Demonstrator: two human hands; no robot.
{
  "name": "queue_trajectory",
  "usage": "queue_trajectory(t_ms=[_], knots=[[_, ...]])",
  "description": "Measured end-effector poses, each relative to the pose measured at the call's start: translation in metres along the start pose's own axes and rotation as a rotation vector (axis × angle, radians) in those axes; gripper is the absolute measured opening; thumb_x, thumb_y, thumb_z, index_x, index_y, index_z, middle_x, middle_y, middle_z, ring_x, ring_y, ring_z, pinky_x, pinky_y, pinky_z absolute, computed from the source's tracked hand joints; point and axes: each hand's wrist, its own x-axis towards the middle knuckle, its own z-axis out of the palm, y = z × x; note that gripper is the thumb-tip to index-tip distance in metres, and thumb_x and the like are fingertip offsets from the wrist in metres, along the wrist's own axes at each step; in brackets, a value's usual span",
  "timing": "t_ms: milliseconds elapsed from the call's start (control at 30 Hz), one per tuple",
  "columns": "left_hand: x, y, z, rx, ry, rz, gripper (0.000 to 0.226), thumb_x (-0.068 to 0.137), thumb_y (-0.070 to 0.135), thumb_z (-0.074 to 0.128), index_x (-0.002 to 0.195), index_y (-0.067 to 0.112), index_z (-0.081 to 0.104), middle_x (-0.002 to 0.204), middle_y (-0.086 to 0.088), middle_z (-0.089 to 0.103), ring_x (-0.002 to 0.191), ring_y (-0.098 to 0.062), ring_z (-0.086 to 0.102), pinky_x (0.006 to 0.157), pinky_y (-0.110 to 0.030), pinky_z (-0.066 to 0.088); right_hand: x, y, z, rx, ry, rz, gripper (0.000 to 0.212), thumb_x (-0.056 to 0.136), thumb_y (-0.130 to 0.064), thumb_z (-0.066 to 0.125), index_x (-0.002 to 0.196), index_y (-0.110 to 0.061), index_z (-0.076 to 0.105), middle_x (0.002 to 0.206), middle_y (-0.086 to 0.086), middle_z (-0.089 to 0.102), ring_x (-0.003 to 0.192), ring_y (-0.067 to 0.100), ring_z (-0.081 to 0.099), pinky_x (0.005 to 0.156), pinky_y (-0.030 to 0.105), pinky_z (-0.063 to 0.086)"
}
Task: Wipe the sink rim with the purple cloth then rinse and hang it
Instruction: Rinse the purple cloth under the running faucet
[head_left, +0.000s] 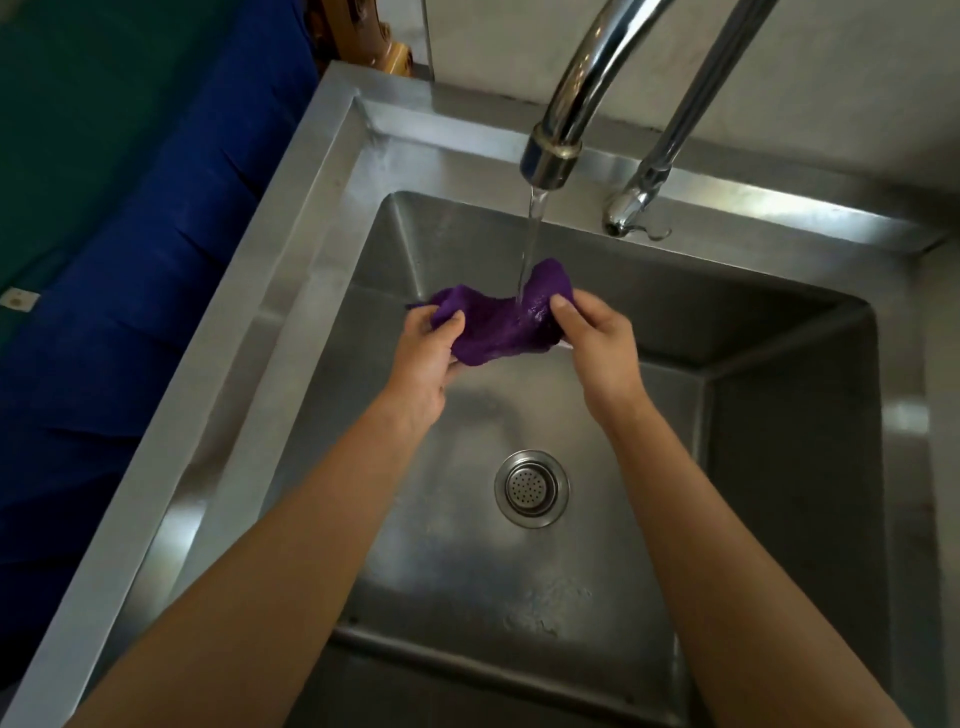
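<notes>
The purple cloth (498, 322) is bunched between both hands over the steel sink basin. My left hand (423, 358) grips its left end and my right hand (597, 343) grips its right end. Water runs from the chrome tap spout (553, 156) straight down onto the cloth near my right thumb. The sink rim (270, 322) is a wide flat steel band around the basin.
A round strainer drain (531, 488) sits in the basin floor below my hands. A second thinner chrome pipe (639, 192) stands to the right of the tap on the back rim. Blue fabric (130, 270) lies left of the sink.
</notes>
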Motion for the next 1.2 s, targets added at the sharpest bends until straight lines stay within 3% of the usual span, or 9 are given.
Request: queue_trajectory(t_ms=[167,367,433,600,733,800,900,1000,1200], knots=[[0.004,-0.005,-0.003,0.423,0.096,0.187,0.041,0.091,0.026,0.056,0.13,0.019,0.047,0.134,-0.003,0.051,0.117,-0.014,0.052,0.101,-0.031,0.042,0.001,-0.004,0.007,0.029,-0.129,0.005,0.018,0.089,-0.002,0.056,0.103,-0.004,0.067,0.069,-0.014,0.071,0.067,-0.001,0.063,0.066,0.013,0.05],[-0.02,0.014,0.016,0.333,-0.272,0.278,0.015,0.091,0.021,0.058,0.105,0.021,0.062,0.097,0.001,0.069,0.089,-0.008,0.066,0.083,-0.024,0.052,0.005,-0.017,0.005,-0.056,-0.146,-0.009,0.013,0.087,-0.009,0.062,0.1,-0.009,0.064,0.085,0.004,0.07,0.077,0.016,0.067,0.074,0.028,0.055],[-0.02,0.013,0.021,0.403,-0.247,0.288,0.01,0.09,0.022,0.06,0.099,0.024,0.062,0.096,-0.004,0.069,0.091,-0.017,0.067,0.085,-0.035,0.055,0.005,-0.016,0.003,-0.095,-0.1,-0.01,0.014,0.088,-0.016,0.062,0.101,-0.012,0.059,0.088,0.006,0.07,0.08,0.022,0.068,0.075,0.036,0.056],[-0.021,0.007,0.034,0.36,-0.144,0.275,0.016,0.091,0.024,0.057,0.106,0.018,0.054,0.098,-0.002,0.065,0.091,-0.018,0.064,0.084,-0.037,0.053,-0.007,0.007,0.006,-0.065,0.077,0.016,0.027,0.097,-0.037,0.04,0.106,-0.017,0.056,0.096,-0.004,0.062,0.088,0.005,0.059,0.085,0.027,0.05],[-0.024,0.011,0.039,0.087,-0.152,0.194,0.022,0.092,0.006,0.05,0.113,0.014,0.046,0.097,-0.001,0.062,0.09,-0.018,0.061,0.079,-0.035,0.053,-0.007,0.015,0.003,-0.087,-0.054,0.209,0.048,0.096,-0.055,0.024,0.098,-0.025,0.062,0.095,0.001,0.066,0.09,0.01,0.062,0.09,0.035,0.049],[-0.025,0.016,0.04,0.065,-0.157,0.228,0.032,0.091,0.002,0.044,0.118,0.02,0.043,0.099,0.001,0.061,0.086,-0.014,0.061,0.071,-0.031,0.054,-0.009,0.015,0.002,-0.058,-0.091,0.246,0.043,0.097,-0.051,0.028,0.089,-0.028,0.063,0.087,-0.002,0.065,0.083,0.01,0.061,0.086,0.034,0.048],[-0.015,0.021,0.032,0.023,-0.112,0.205,0.023,0.091,0.014,0.043,0.11,0.026,0.049,0.096,0.002,0.061,0.083,-0.014,0.06,0.068,-0.03,0.052,-0.01,0.011,-0.001,-0.011,-0.063,0.178,0.025,0.094,-0.04,0.047,0.107,-0.025,0.062,0.096,-0.004,0.064,0.086,0.007,0.061,0.079,0.025,0.052],[-0.001,0.017,0.03,0.05,-0.047,0.065,0.017,0.092,0.04,0.049,0.092,0.024,0.055,0.093,0.0,0.062,0.086,-0.017,0.062,0.077,-0.035,0.052,-0.012,-0.002,0.002,-0.195,-0.045,-0.03,0.026,0.091,-0.022,0.057,0.117,-0.018,0.058,0.103,-0.006,0.062,0.09,0.006,0.06,0.077,0.012,0.05],[0.001,-0.002,0.043,-0.086,-0.169,-0.087,0.041,0.097,0.042,0.038,0.075,0.018,0.062,0.064,0.002,0.066,0.063,-0.013,0.065,0.06,-0.025,0.052,-0.016,-0.027,0.043,-0.806,0.081,-0.249,0.036,0.095,-0.045,0.041,0.095,-0.013,0.056,0.093,0.013,0.068,0.088,0.035,0.061,0.071,0.038,0.045]])
